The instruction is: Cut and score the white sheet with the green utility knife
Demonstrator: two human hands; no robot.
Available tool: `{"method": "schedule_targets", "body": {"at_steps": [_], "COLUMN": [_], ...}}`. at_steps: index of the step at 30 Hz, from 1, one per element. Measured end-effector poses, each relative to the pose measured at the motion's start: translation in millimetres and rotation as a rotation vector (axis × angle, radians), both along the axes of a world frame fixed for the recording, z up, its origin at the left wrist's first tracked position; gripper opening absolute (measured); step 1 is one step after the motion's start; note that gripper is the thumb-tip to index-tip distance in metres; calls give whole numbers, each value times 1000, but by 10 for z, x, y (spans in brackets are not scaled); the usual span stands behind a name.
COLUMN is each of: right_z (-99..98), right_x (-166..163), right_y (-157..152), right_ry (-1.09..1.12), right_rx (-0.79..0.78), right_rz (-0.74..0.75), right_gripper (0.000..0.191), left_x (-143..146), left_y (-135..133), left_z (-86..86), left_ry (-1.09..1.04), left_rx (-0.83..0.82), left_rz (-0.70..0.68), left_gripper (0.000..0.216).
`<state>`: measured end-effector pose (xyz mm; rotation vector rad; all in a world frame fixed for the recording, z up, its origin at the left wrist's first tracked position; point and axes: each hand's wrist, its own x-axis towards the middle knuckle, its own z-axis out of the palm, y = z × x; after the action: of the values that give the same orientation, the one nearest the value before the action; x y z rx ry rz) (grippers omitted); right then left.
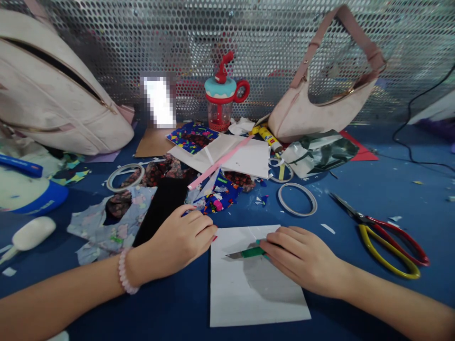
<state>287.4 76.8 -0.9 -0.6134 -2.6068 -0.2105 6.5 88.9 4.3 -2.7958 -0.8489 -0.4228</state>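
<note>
My right hand (302, 258) grips a craft knife (251, 253) by its green handle. Its blade points left, over a white sheet of card or board (261, 298) that lies on the blue table. Beside the upper left corner of that sheet is my left hand (183, 241), fingers curled together; whatever they pinch, if anything, is hidden. A pink bead bracelet (127, 272) circles the left wrist. Behind the left hand lie a black piece (158, 203) and pale blue patterned fabric scraps (106, 222).
Scissors (377, 234) with red and yellow handles lie right. Tape rolls (297, 199), white sheets (245, 154) with a pink strip (220, 161), and a cup (220, 102) stand or lie behind. A pale backpack (57, 90) and a handbag (323, 106) rest against the perforated metal panel (256, 33).
</note>
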Motion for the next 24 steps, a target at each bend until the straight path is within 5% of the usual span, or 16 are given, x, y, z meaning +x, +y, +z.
{"method": "schedule_targets", "body": {"at_steps": [24], "right_z": [-19], "right_x": [3], "right_y": [3], "right_ry": [10], "right_rx": [-13], "right_rz": [12], "right_gripper": [20], "left_x": [-35], "left_y": [74], "left_z": [35], "left_ry": [-86], "left_rx": [-360], "left_rz": [9], "left_gripper": [23]}}
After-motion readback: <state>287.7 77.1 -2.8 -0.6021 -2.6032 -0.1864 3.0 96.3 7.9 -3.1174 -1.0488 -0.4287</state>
